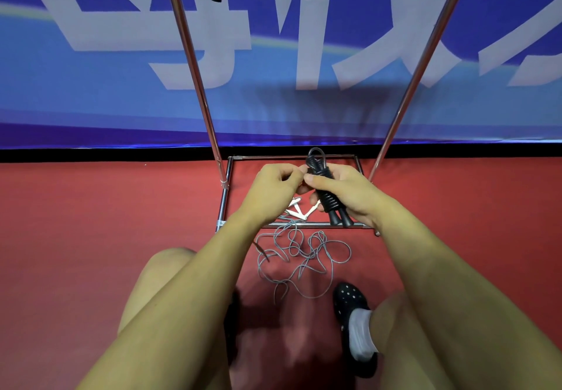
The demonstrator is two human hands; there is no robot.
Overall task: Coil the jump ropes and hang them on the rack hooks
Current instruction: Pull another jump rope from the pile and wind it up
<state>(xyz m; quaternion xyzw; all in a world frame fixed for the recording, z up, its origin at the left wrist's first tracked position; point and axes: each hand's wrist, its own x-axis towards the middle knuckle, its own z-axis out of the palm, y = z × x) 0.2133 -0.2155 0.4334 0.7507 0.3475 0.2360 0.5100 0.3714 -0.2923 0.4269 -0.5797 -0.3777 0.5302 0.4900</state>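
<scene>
Head view shows the right hand [343,193] curled round the coiled black jump rope [324,190], its long axis running from the loop at the far end to the handles pointing back at the person. The left hand [273,190], fingers bent, pinches at the bundle's left side. The rack hooks lie overhead, well apart; the grey rope [299,257] sprawls uncoiled on the floor.

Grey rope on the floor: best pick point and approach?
Probably the white handles, from above: rigid and lying together by the rack base bar, while the grey rope sprawls in loose tangled loops that would slip through the fingers.
</scene>
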